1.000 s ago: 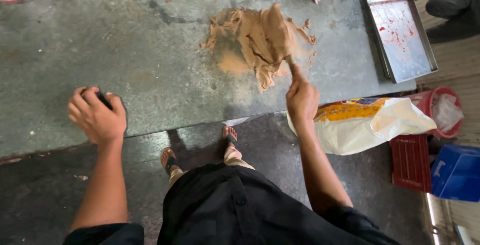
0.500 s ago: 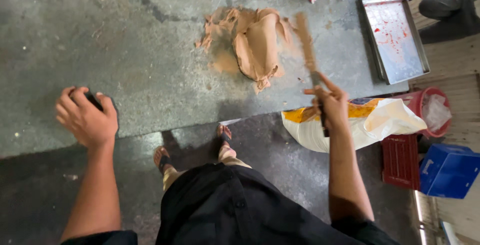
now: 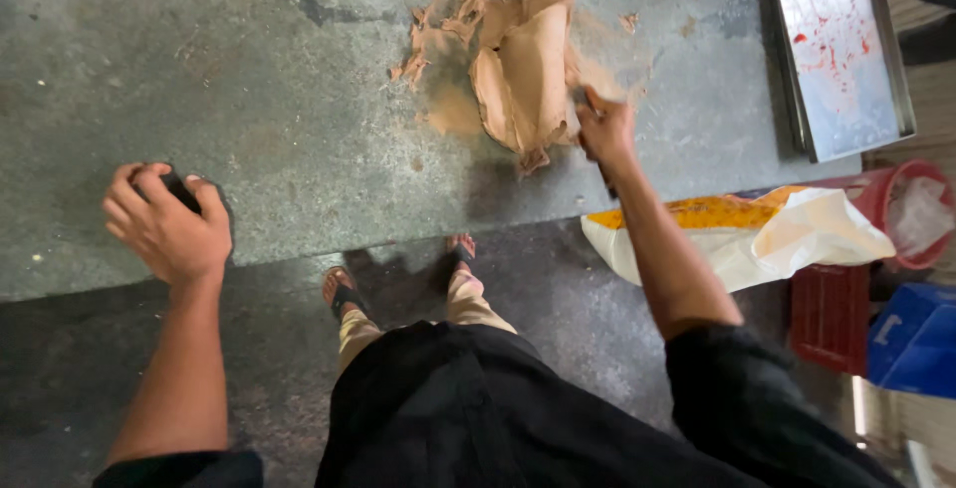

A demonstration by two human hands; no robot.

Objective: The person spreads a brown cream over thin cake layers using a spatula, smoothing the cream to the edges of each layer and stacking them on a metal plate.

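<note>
Two hands of mine are over the grey stone slab (image 3: pixel 249 80); my right hand (image 3: pixel 604 131) is curled tight round a thin tool handle, most of it hidden, pressed against the right side of the brown dough mass (image 3: pixel 518 75), which lies toward the far right part of the slab with smeared crumbs spread to its left; my left hand (image 3: pixel 167 224) rests near the slab's near edge, well apart from the dough, fingers bent over a small dark object (image 3: pixel 181 189) I cannot identify; a metal tray (image 3: pixel 846 60) with red stains sits at the far right corner; below the near edge, a white and yellow sack (image 3: pixel 747 234) lies beside a red bucket (image 3: pixel 911 214).
</note>
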